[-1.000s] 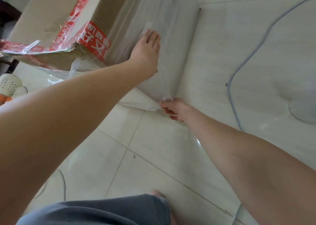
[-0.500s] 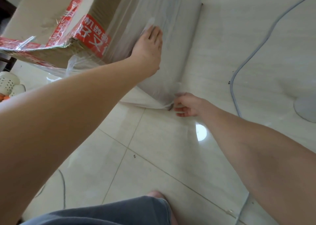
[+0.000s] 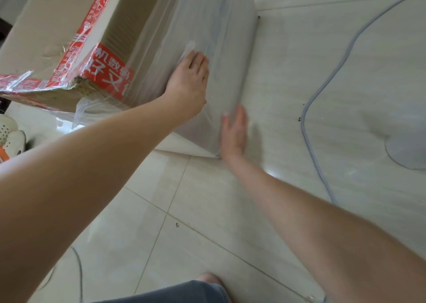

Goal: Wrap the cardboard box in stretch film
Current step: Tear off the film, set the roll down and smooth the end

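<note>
A large cardboard box (image 3: 53, 28) with red printed tape stands tilted on the tiled floor, one bottom corner lifted. Cloudy stretch film (image 3: 221, 26) covers its near side face. My left hand (image 3: 189, 83) lies flat on the filmed face, fingers straight and pointing up. My right hand (image 3: 232, 132) is blurred, its fingers straight, flat against the lower right edge of the box near the floor. A loose bunch of film (image 3: 80, 109) hangs under the box's left corner.
A grey cable (image 3: 322, 90) curves over the floor at right, beside a round white base (image 3: 408, 150) at the right edge. White perforated shoes (image 3: 10, 134) lie at far left. My leg in grey cloth (image 3: 175, 293) and a foot are at the bottom.
My right hand left the box's bottom corner, straightened its fingers and slid up along the lower right edge. My left hand stayed flat on the filmed face.
</note>
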Demonstrator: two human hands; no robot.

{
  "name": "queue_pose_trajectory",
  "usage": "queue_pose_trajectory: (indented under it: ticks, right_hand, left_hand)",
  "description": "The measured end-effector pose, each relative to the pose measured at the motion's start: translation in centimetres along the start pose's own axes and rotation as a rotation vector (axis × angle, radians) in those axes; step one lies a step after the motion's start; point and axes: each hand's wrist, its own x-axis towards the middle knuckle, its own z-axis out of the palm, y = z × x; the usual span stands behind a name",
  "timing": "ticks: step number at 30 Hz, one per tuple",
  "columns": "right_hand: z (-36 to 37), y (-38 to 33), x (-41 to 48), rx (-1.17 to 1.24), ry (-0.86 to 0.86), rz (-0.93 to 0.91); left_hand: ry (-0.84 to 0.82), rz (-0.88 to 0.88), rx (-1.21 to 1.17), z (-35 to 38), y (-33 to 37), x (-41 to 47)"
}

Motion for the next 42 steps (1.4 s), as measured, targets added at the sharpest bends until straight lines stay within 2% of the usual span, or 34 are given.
queue_pose_trajectory:
  ticks: [1,3,10,16,21,22,24,27,29,32,42]
  right_hand:
    - [1.5,-0.4,-1.7,0.055,-0.087,-0.072]
    - [4.0,-1.2,-4.0,0.171,-0.2,-0.078]
    - [5.4,1.0,0.2,0.156,-0.222,0.153]
    - [5.4,2.5,2.6,0.127,-0.238,0.231]
    - [3.4,3.1,4.9,0.093,-0.356,0.236]
    - [2.9,3.0,5.4,0.04,-0.335,0.26]
    - [2.1,2.7,5.9,-0.098,-0.178,0.304]
    - [1.9,1.7,4.3,0.013,-0.036,0.213]
    - [2.9,1.5,2.4,0.063,-0.082,0.083]
    - [4.8,1.4,0.6,0.11,-0.208,0.045]
    - [5.8,1.0,5.4,0.107,-0.289,0.137]
  left_hand:
    - [0.005,0.001,0.003,0.0,-0.1,0.0]
    - [0.013,0.008,0.013,0.0,-0.3,-0.1]
    - [0.097,0.056,0.089,-0.1,-1.9,0.0]
    - [-0.012,-0.01,0.145,-0.4,-1.7,0.0]
    - [-0.05,-0.026,0.118,-0.9,-1.9,0.2]
    - [-0.057,-0.032,0.111,-1.0,-2.0,0.3]
    - [-0.058,-0.05,0.1,-1.2,-2.2,0.5]
    - [-0.009,-0.012,0.051,-1.7,-1.6,0.5]
    - [0.023,0.099,0.012,-1.8,-0.2,0.0]
    - [-0.061,0.224,0.007,-0.9,1.2,-1.3]
    - [-0.108,0.147,0.043,0.3,0.1,1.5]
